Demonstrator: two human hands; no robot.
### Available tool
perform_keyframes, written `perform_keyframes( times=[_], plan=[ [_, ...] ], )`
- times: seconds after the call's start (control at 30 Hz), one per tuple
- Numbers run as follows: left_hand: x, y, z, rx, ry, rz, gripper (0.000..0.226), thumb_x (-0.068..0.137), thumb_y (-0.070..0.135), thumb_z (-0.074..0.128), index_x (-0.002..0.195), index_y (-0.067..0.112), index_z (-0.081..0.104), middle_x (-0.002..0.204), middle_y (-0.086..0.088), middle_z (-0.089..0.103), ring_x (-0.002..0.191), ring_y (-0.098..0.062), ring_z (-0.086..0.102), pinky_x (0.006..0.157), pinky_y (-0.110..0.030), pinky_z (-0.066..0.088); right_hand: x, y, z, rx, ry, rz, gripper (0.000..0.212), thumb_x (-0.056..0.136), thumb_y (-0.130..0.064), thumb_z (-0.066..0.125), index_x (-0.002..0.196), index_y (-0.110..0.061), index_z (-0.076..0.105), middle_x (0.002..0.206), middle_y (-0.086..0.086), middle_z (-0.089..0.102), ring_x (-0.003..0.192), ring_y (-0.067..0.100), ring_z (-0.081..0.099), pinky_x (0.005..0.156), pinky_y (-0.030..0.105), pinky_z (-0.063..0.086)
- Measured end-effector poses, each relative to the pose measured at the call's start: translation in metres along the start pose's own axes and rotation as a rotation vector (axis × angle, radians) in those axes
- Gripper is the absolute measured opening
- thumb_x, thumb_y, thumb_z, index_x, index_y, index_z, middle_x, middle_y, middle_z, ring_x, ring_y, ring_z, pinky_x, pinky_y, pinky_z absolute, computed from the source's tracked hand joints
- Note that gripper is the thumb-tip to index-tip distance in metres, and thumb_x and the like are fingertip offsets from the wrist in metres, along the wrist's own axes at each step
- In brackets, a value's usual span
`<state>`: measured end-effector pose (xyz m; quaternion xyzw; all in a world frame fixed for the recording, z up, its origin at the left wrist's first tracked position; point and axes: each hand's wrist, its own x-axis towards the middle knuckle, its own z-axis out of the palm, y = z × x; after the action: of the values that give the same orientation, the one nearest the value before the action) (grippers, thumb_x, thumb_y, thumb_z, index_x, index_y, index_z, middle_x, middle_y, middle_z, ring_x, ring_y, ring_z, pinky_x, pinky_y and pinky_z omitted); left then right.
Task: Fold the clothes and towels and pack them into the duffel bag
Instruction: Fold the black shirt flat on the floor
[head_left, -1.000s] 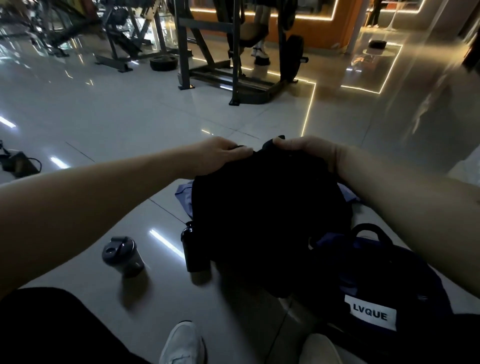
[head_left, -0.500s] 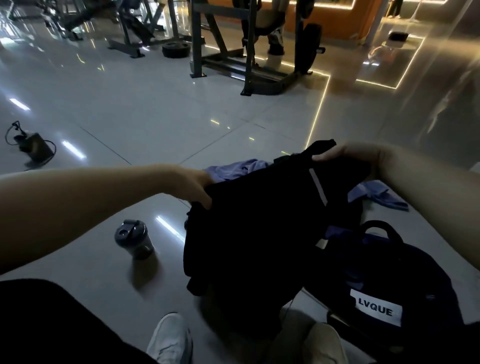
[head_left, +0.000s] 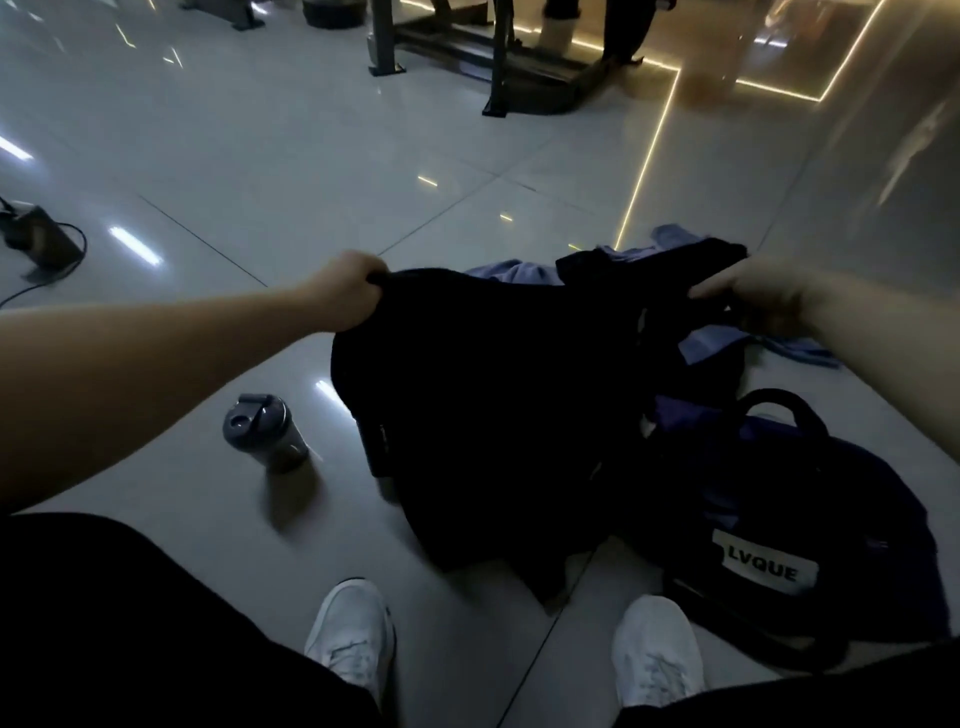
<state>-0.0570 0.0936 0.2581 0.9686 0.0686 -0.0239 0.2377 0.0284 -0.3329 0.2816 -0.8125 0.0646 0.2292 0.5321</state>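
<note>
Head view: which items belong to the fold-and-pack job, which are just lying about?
Job: black fabric garment, held up by left hand and right hand; crumpled lilac-blue cloth; dark navy fabric duffel bag, white LVQUE label.
Lying about: grey lidded plastic shaker bottle; small dark corded box; black metal gym rack.

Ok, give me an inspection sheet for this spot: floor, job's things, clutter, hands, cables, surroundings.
Surface: glossy tiled floor, reflecting lights.
Job's things: black garment held spread between both hands; blue clothes lying behind it; duffel bag on the floor, right.
Clutter: lidded bottle standing left of the garment.
Hands: left hand grips one garment edge; right hand pinches the other.
Cables: cord at a dark box, far left.
Surroundings: gym frame, lit floor strip.
</note>
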Motion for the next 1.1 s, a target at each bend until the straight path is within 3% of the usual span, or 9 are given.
perform_keyframes(
  times=[0.17,0.3,0.4,0.63,0.73,0.83,0.9,1.0,1.1],
  plan=[
    [-0.001,0.024,-0.002,-0.373,-0.004,-0.104,0.019,0.091,0.004,0.045,0.078,0.008,0.058,0.069,-0.005,0.048,0.067,-0.021,0.045,0.058,-0.028,0.034,0.015,-0.004,0.031,0.071,0.015,-0.052,0.014,0.097,0.001,0.052,0.094,-0.006,0.065,0.089,0.008,0.068,0.079,0.019,0.067,0.074,0.025,0.057],
    [-0.001,0.050,0.001,-0.470,-0.002,-0.052,0.024,0.096,0.015,0.045,0.087,0.004,0.065,0.079,-0.010,0.053,0.072,-0.019,0.051,0.066,-0.030,0.039,0.022,-0.020,0.060,0.154,0.087,-0.151,0.018,0.095,-0.001,0.057,0.112,-0.002,0.063,0.085,0.009,0.074,0.071,0.018,0.074,0.060,0.026,0.058],
    [-0.001,0.068,0.001,-0.537,0.016,-0.029,0.029,0.099,0.028,0.050,0.094,0.006,0.067,0.080,-0.010,0.054,0.073,-0.019,0.052,0.068,-0.032,0.039,0.022,-0.033,0.078,0.164,0.098,-0.264,0.021,0.096,-0.003,0.059,0.115,-0.009,0.065,0.100,0.011,0.072,0.091,0.026,0.072,0.077,0.036,0.060],
    [-0.015,0.115,-0.001,-0.953,-0.041,-0.183,0.028,0.095,0.038,0.060,0.089,0.011,0.066,0.085,-0.006,0.071,0.082,-0.024,0.071,0.079,-0.033,0.057,0.011,-0.044,0.105,-0.235,0.029,-0.308,0.036,0.082,-0.012,0.064,0.117,-0.023,0.066,0.112,0.010,0.070,0.103,0.027,0.068,0.094,0.043,0.056],
    [-0.018,0.125,0.000,-1.087,-0.019,-0.261,0.026,0.095,0.037,0.060,0.092,0.011,0.064,0.090,-0.008,0.072,0.087,-0.026,0.074,0.080,-0.036,0.061,0.019,-0.042,0.105,-0.401,0.018,-0.228,0.070,0.057,-0.025,0.069,0.127,-0.024,0.062,0.114,0.003,0.064,0.101,0.021,0.061,0.087,0.033,0.054],
    [-0.018,0.122,0.007,-1.049,0.042,-0.326,0.024,0.095,0.035,0.058,0.085,0.013,0.061,0.084,-0.005,0.066,0.079,-0.023,0.069,0.075,-0.033,0.057,0.012,-0.040,0.113,-0.336,0.078,-0.224,0.033,0.073,-0.007,0.057,0.103,-0.013,0.070,0.084,0.009,0.063,0.076,0.022,0.058,0.067,0.031,0.048],
    [-0.016,0.115,0.015,-1.005,0.054,-0.378,0.023,0.094,0.034,0.058,0.082,0.014,0.060,0.086,-0.006,0.066,0.077,-0.022,0.068,0.078,-0.036,0.058,0.008,-0.035,0.116,-0.163,-0.040,-0.164,0.024,0.088,0.003,0.051,0.103,-0.008,0.067,0.084,0.010,0.067,0.073,0.019,0.064,0.071,0.032,0.056],
    [-0.013,0.105,0.026,-0.865,-0.016,-0.285,0.024,0.092,0.029,0.057,0.076,0.011,0.060,0.073,-0.007,0.059,0.065,-0.022,0.059,0.065,-0.033,0.050,-0.001,-0.025,0.121,-0.006,-0.356,-0.131,0.035,0.094,0.009,0.047,0.122,-0.007,0.057,0.110,0.015,0.068,0.095,0.020,0.068,0.087,0.033,0.055],
    [-0.013,0.100,0.026,-0.485,-0.125,0.086,0.028,0.096,0.028,0.058,0.073,0.014,0.060,0.061,0.001,0.048,0.054,-0.013,0.045,0.056,-0.028,0.035,0.008,-0.017,0.126,-0.147,-0.401,-0.308,0.064,0.085,0.013,0.060,0.143,-0.010,0.045,0.137,0.012,0.055,0.122,0.022,0.057,0.095,0.032,0.052]
  ],
)
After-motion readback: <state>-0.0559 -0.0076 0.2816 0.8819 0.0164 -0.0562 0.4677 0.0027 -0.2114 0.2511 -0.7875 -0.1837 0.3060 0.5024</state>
